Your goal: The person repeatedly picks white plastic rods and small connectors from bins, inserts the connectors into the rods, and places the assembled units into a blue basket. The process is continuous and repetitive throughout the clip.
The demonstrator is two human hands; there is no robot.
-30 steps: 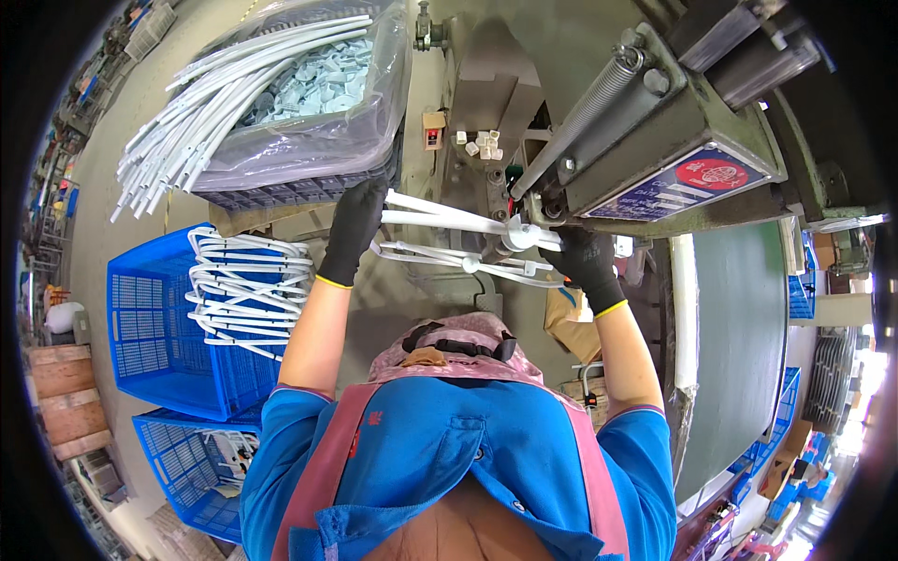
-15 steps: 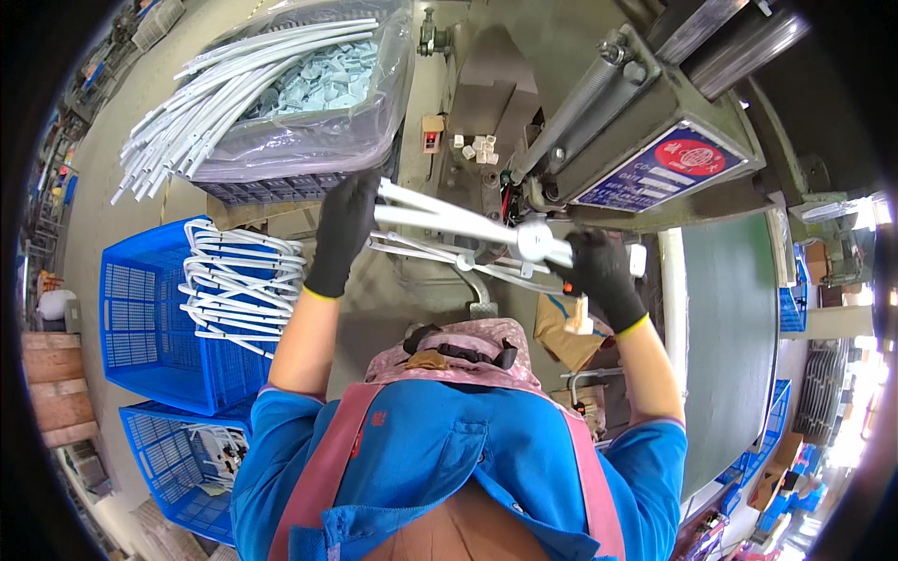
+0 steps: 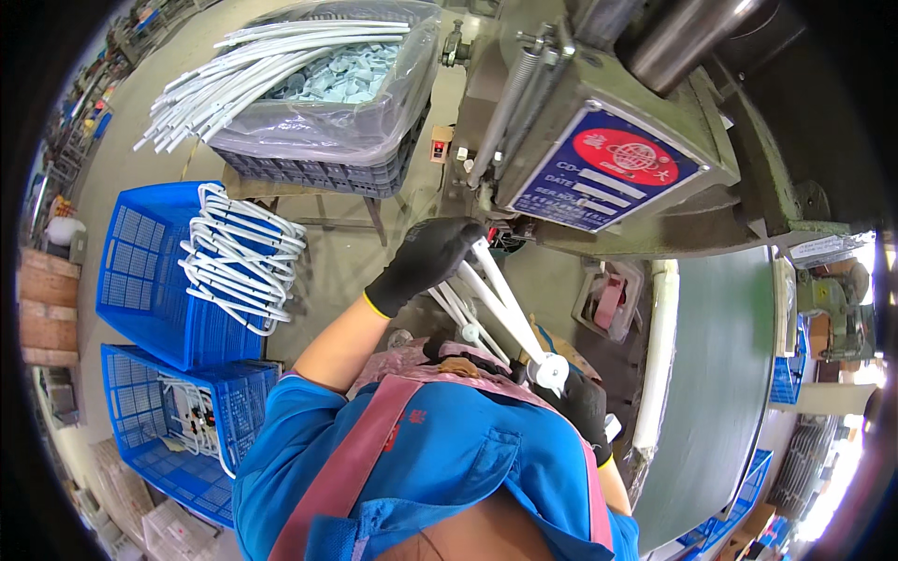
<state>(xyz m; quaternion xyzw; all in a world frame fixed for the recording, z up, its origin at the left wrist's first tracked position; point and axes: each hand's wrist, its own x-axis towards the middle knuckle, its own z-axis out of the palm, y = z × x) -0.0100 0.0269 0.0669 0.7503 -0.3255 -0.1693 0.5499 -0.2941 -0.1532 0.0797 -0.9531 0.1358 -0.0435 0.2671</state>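
Both my hands wear black gloves with yellow cuffs. My left hand (image 3: 432, 254) is closed around the far end of a white tubular frame (image 3: 513, 301). From there its paired tubes slant down to the right, close to my body. A round white joint (image 3: 550, 372) sits at the lower end of the tubes. My right hand (image 3: 582, 407) is closed on the frame just beyond this joint, its fingers partly hidden. More thin white tubes (image 3: 458, 313) run alongside, below the main pair; their near ends pass out of sight by my waist.
A green-grey press machine (image 3: 617, 140) stands ahead on the right, beside a dark green conveyor belt (image 3: 716, 374). At far left, a plastic-lined crate (image 3: 318, 173) holds white tubes and small metal pieces. Bent white frames (image 3: 245, 257) rest on a blue crate (image 3: 140, 271); another blue crate (image 3: 168, 467) is nearer.
The frame has swung from nearly level to a steep slant. My right hand has come down toward my body, and my left hand has moved right and slightly nearer.
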